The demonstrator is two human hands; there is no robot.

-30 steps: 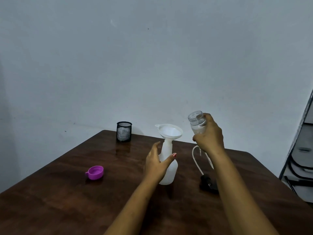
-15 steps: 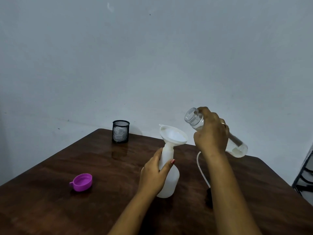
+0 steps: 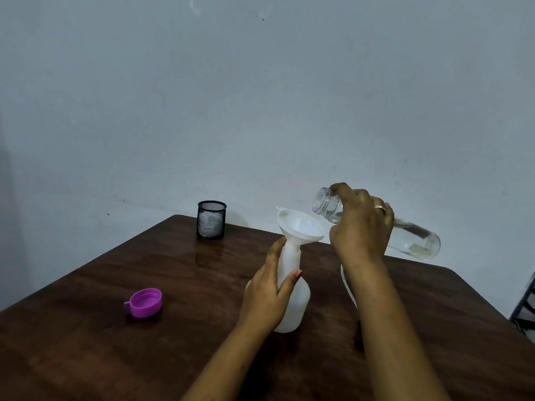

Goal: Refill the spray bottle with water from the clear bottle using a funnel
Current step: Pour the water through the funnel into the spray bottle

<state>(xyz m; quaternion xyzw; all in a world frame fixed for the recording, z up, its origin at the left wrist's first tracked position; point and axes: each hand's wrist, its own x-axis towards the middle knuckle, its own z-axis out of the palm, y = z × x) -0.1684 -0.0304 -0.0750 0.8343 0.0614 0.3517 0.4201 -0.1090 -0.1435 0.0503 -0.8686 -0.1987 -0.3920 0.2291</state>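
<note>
A white spray bottle (image 3: 295, 302) stands upright on the brown table (image 3: 202, 285), without its spray head. A white funnel (image 3: 299, 227) sits in its neck. My left hand (image 3: 269, 293) grips the bottle's shoulder and neck. My right hand (image 3: 359, 227) holds the clear bottle (image 3: 411, 235) tilted nearly level, its open mouth (image 3: 321, 199) just above and right of the funnel's rim. Water lies along the clear bottle's lower side. No stream shows.
A purple cap (image 3: 144, 302) lies open side up at the left of the table. A black mesh cup (image 3: 211, 219) stands at the far edge by the wall. A white tube (image 3: 348, 290) lies behind my right forearm. Dark furniture (image 3: 524, 308) is at the right edge.
My right hand has tipped the clear bottle from upright to nearly level and brought its mouth toward the funnel. My left hand has closed round the spray bottle.
</note>
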